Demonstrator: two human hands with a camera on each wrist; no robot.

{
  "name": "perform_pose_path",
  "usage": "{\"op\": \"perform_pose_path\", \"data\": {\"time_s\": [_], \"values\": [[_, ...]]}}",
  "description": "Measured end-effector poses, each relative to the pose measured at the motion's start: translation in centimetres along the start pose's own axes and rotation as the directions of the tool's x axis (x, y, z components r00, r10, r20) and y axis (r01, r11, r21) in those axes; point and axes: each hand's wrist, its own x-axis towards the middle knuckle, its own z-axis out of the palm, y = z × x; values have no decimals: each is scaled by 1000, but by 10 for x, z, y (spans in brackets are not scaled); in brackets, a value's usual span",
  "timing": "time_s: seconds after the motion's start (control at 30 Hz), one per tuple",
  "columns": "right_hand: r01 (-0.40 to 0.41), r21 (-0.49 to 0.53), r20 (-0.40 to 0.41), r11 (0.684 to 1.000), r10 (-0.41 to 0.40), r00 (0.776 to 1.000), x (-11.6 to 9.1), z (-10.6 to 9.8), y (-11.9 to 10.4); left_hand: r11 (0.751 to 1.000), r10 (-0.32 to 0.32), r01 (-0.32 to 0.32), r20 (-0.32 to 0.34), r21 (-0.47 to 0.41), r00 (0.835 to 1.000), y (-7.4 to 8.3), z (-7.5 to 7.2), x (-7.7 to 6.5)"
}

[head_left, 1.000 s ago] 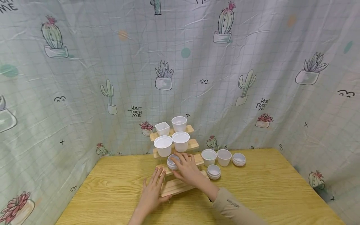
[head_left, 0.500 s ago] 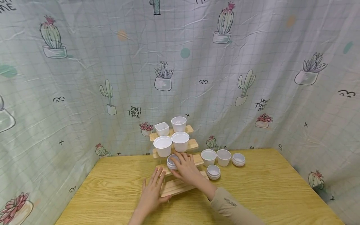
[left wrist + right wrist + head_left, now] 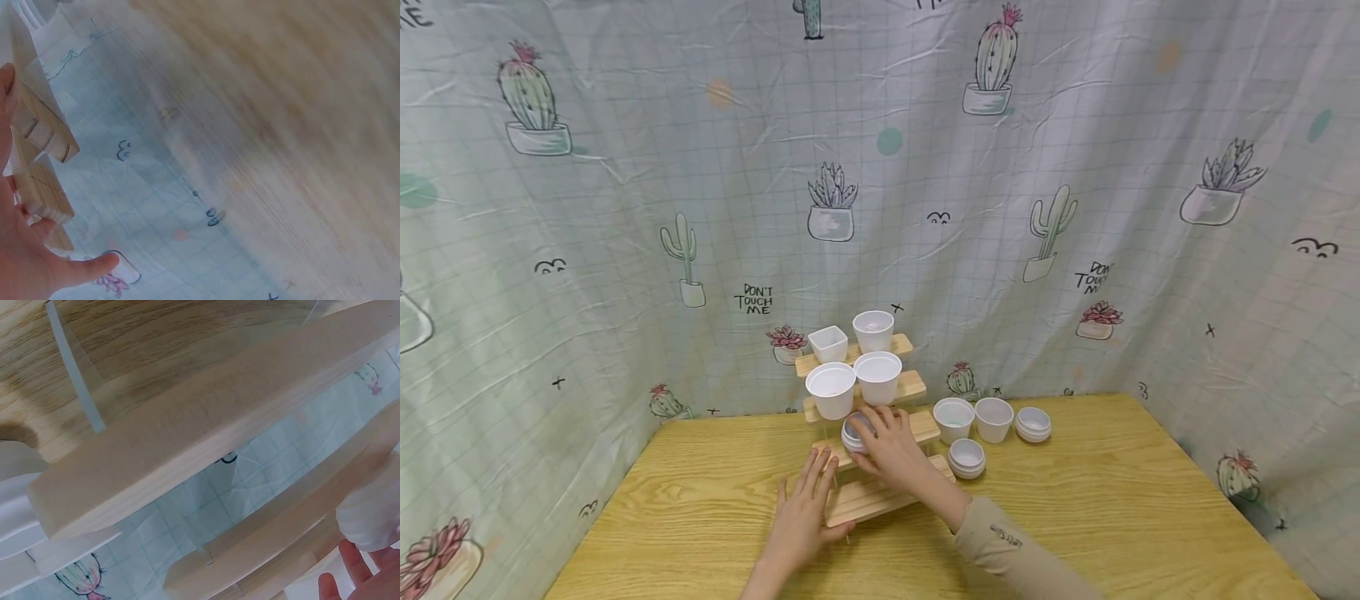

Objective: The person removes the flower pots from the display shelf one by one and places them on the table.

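A small round white pot (image 3: 852, 435) with a ridged side sits at the left end of the second-lowest board of a stepped wooden stand (image 3: 880, 498). My right hand (image 3: 895, 454) grips this pot from the right, its fingers partly hiding it. In the right wrist view the fingertips (image 3: 353, 562) touch the pot (image 3: 369, 519). At the stand's left end, my left hand (image 3: 799, 518) rests with straight fingers against the board edges, its thumb spread near the lowest board. The left wrist view shows that hand (image 3: 28, 256) beside the board ends.
Higher boards bear a square white pot (image 3: 828, 344), a round pot (image 3: 873, 331) and two wide-rimmed pots (image 3: 831, 390) (image 3: 878, 377). Right of the stand, several white pots (image 3: 994, 419) stand on the wooden table (image 3: 1075, 500). A cactus-print curtain (image 3: 880, 208) hangs behind and at both sides.
The head view has shifted slightly, moving the whole scene a little to the left. Both hands keep their places at the stand and the pot.
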Motion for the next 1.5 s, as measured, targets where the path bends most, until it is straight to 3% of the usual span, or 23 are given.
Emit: {"op": "perform_pose_path", "data": {"time_s": [0.73,1.13,1.5], "values": [[39,25,-96,999,-37,995,-10,-5,4,1000,2,-2,-8,8,1000,1,-1,0],[56,-14,-101,998,-57,993,-19,-13,7,1000,5,-4,-9,12,1000,1,-1,0],[63,-2,-44,998,-63,997,-31,-20,15,1000,4,-4,-6,12,1000,0,1,1]]}}
